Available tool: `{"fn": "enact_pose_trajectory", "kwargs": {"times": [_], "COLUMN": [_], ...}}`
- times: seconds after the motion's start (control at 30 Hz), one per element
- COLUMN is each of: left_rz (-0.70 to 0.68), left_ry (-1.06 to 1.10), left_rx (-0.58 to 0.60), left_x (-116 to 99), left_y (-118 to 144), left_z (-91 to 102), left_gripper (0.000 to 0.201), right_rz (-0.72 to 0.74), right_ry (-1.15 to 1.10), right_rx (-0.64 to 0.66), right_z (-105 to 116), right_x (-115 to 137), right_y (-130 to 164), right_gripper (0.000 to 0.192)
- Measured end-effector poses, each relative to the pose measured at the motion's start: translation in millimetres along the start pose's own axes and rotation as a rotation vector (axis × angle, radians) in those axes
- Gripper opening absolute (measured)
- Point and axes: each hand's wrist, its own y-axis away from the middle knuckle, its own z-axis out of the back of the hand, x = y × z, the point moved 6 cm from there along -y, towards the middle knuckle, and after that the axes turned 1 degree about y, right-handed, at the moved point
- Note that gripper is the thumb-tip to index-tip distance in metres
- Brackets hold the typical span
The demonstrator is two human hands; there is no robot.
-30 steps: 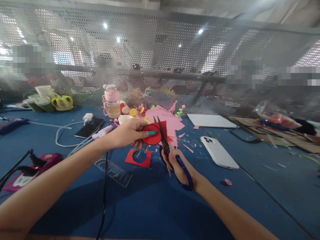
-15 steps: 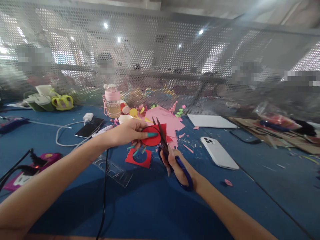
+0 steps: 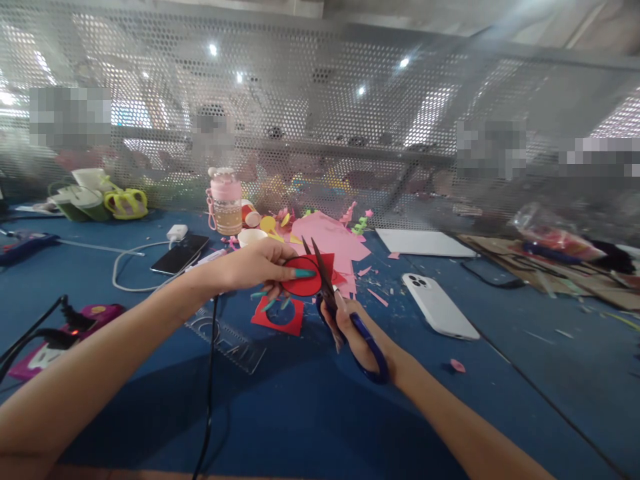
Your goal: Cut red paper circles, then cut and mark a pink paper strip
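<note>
Between thumb and fingers, my left hand (image 3: 267, 267) pinches a piece of red paper (image 3: 303, 281) that has a dark circle outline on it. My right hand (image 3: 357, 333) is wrapped round the dark blue handles of a pair of scissors (image 3: 371, 347). The scissors' blades are spread apart at the right edge of the circle, with a red corner of the paper beyond them. Under my left hand a red paper offcut (image 3: 277, 323) with a round hole lies on the blue table (image 3: 310, 413). Beside it rests a clear stencil ruler (image 3: 233, 343).
A white phone (image 3: 440, 307) lies to the right, a black phone (image 3: 180, 255) to the left. Pink paper (image 3: 330, 233) and scraps sit behind my hands, near a pink bottle (image 3: 226, 200). A black cable (image 3: 210, 387) crosses the front; a purple power strip (image 3: 100, 320) is at left.
Both hands stay nearly in place. The red paper tilts slightly in my left hand, and the scissors' blades stay spread at its edge. The view shifts very slightly.
</note>
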Motion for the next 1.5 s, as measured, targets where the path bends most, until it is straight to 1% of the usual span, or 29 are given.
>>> {"fn": "enact_pose_trajectory", "kwargs": {"times": [0.1,0.23,0.33,0.47,0.53,0.63,0.7,0.77,0.87,0.97,1.1,1.2,1.3,1.4,1.5], "left_rz": [-0.006,0.002,0.014,0.026,0.011,-0.003,0.004,0.014,0.015,-0.010,-0.032,-0.051,-0.068,-0.051,-0.037], "left_ry": [-0.019,-0.047,-0.042,-0.041,-0.060,-0.046,0.010,0.086,0.203,0.241,0.208,0.167,0.123,0.099,0.093], "left_rx": [-0.001,-0.005,-0.002,-0.031,-0.100,-0.268,-0.371,-0.421,-0.437,-0.460,-0.491,-0.479,-0.474,-0.451,-0.428], "left_x": [-1.3,-3.1,-2.7,0.0,-0.4,-2.0,-2.3,-1.6,0.6,3.3,6.4,5.2,1.4,-1.3,-3.2], "left_y": [0.5,1.2,1.6,0.6,-0.5,-1.0,-0.4,-0.5,-2.3,-3.9,-4.8,-5.0,-4.0,-3.4,-3.1], "left_z": [0.1,0.3,0.8,5.2,9.3,13.8,12.8,8.0,0.2,-2.4,-2.8,-4.4,-4.7,-5.9,-7.7], "left_gripper": [0.005,0.007,0.006,0.005,0.004,0.006,0.007,0.007,0.007,0.008,0.007,0.003,0.005,0.004,0.008], "right_rz": [-0.008,-0.047,-0.041,-0.032,-0.064,-0.121,-0.129,-0.113,-0.110,-0.146,-0.153,-0.114,-0.069,-0.057,-0.053], "right_ry": [-0.021,-0.039,-0.023,-0.021,-0.052,-0.136,-0.181,-0.206,-0.248,-0.281,-0.277,-0.257,-0.232,-0.215,-0.194], "right_rx": [-0.009,0.024,0.052,0.040,0.016,-0.023,-0.043,-0.076,-0.111,-0.115,-0.107,-0.106,-0.117,-0.136,-0.149], "right_z": [-0.9,-2.0,-2.0,-1.6,-1.5,-2.0,-2.5,-2.0,-1.6,-2.4,-2.9,-2.6,-1.1,1.0,3.0], "right_x": [-2.9,-10.1,-12.5,-13.8,-16.1,-21.2,-23.6,-24.7,-25.4,-25.1,-22.8,-22.2,-22.3,-23.3,-23.9], "right_y": [0.1,-0.8,-1.3,-1.2,-1.3,-2.2,-3.3,-4.6,-5.9,-6.4,-6.1,-5.9,-5.6,-5.6,-5.8], "right_gripper": [0.059,0.061,0.061,0.060,0.060,0.061,0.062,0.062,0.064,0.065,0.065,0.064,0.063,0.063,0.064]}}
